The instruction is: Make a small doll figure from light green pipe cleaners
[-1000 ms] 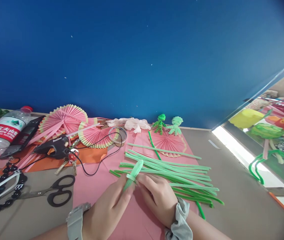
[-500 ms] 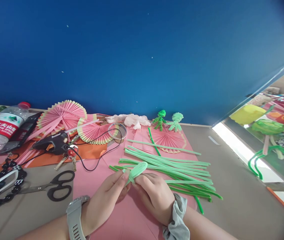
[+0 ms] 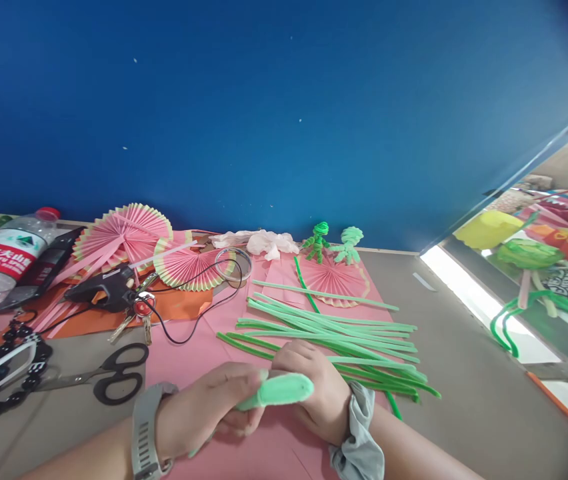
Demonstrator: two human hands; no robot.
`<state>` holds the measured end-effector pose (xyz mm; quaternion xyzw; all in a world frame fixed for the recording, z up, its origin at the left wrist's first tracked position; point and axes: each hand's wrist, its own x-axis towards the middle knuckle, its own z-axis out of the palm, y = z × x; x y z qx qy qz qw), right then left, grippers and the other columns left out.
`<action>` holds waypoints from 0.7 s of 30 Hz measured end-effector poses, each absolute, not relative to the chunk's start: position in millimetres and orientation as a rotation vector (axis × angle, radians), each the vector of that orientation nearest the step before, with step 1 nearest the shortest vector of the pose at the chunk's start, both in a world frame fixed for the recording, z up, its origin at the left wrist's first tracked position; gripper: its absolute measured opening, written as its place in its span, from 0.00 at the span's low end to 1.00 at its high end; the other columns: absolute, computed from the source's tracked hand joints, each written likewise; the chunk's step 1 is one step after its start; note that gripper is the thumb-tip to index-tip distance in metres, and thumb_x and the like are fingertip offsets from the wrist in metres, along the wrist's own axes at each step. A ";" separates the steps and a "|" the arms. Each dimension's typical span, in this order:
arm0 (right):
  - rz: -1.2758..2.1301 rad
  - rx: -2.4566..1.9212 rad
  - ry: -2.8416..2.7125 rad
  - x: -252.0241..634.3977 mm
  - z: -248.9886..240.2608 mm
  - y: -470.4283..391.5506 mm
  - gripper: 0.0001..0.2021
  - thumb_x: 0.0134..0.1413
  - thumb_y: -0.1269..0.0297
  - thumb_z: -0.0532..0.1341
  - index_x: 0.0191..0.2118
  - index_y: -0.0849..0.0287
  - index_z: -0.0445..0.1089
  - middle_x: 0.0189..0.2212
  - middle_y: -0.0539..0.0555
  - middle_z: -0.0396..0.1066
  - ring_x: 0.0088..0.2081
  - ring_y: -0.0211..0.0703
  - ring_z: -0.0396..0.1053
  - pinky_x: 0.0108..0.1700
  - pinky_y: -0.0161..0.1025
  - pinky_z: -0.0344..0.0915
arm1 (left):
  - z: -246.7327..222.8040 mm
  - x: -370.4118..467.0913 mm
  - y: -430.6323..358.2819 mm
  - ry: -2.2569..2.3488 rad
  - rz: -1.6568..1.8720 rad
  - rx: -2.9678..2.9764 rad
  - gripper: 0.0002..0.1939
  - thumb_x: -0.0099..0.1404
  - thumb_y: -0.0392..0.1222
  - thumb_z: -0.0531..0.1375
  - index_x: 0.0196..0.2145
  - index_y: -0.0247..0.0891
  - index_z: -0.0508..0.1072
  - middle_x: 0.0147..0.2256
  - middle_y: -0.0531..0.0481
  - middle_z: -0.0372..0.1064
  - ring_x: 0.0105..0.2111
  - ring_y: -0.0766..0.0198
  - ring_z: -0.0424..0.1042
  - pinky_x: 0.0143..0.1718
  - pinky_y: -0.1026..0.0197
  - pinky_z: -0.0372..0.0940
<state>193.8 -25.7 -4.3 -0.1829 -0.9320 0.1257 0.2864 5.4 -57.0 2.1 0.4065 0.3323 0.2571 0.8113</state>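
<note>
My left hand point(image 3: 214, 410) is closed, thumb over fingers, around a light green pipe cleaner point(image 3: 287, 389) bent into a thick, flat loop. Its rounded end sticks out to the right, and a thin green tip shows below the hand. Close beside it, my right hand point(image 3: 314, 390) has its fingers curled behind the loop; the fingertips and anything in them are hidden. Both hands are above a pink paper sheet point(image 3: 259, 460). Just beyond them lies a pile of straight green pipe cleaners point(image 3: 334, 327), light and dark.
Two small green pipe-cleaner figures point(image 3: 348, 245) stand at the back by a blue panel point(image 3: 284, 120). To the left are black-handled scissors point(image 3: 119, 387), keys point(image 3: 147, 327), a black glue gun point(image 3: 101, 290), pleated pink paper fans point(image 3: 124, 233), a tape ring point(image 3: 247, 263) and a plastic bottle point(image 3: 7, 260).
The green loop has come down nearer to me and turned from slanting upward to almost level, pointing right. My left hand has turned with it, and my right hand's fingers have curled in behind it.
</note>
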 end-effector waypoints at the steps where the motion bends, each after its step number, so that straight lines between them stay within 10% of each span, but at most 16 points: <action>1: 0.340 -0.468 -2.523 194.8 -5.3 -24.9 0.10 0.56 0.70 0.44 0.38 0.57 0.60 0.26 0.53 0.64 0.27 0.40 0.60 0.32 0.38 0.57 | 3.5 3.4 -54.5 0.666 0.470 0.900 0.19 0.62 0.52 0.50 0.22 0.35 0.61 0.16 0.59 0.46 0.15 0.74 0.39 0.17 0.67 0.38; 11: -0.061 -0.294 -2.761 195.9 3.3 -19.4 0.06 0.57 0.69 0.50 0.35 0.56 0.64 0.21 0.47 0.60 0.23 0.36 0.57 0.25 0.36 0.48 | 24.3 -13.5 -38.4 0.709 0.059 1.285 0.17 0.62 0.45 0.48 0.19 0.38 0.62 0.20 0.53 0.59 0.19 0.68 0.54 0.23 0.66 0.51; 21: 0.230 -0.610 -3.085 196.2 46.6 -29.5 0.08 0.46 0.77 0.58 0.28 0.56 0.63 0.25 0.46 0.67 0.27 0.38 0.63 0.27 0.36 0.56 | 21.4 -3.6 -45.7 0.803 0.054 1.468 0.16 0.62 0.42 0.47 0.18 0.37 0.62 0.18 0.56 0.56 0.19 0.69 0.53 0.22 0.68 0.51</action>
